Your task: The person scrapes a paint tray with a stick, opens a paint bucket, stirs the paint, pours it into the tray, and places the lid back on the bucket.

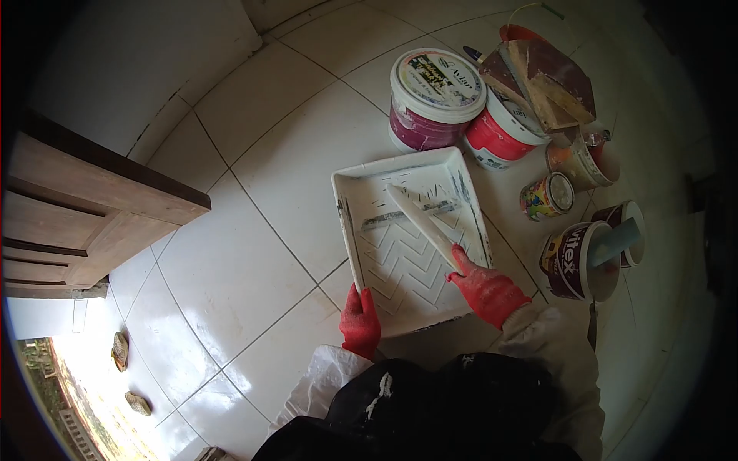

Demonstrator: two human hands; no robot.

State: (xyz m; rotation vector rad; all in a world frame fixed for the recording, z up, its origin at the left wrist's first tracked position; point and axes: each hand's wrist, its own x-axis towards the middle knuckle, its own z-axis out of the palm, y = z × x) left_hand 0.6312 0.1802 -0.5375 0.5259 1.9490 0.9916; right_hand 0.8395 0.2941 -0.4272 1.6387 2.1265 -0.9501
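A white paint tray with zigzag ridges and grey smears lies on the floor before me. My left hand, in a red glove, is closed on the tray's left rim near its front corner. In my right hand, also red-gloved, is a long white flat stick. Its far end reaches over the smeared upper part of the tray; I cannot tell whether it touches the bottom. The fingers of the right hand wrap round the stick's near end.
Behind the tray stand a purple paint bucket and a red paint bucket, with brown boards on the latter. A small paint can and a dark Vitex bucket stand right. A wooden door is at left.
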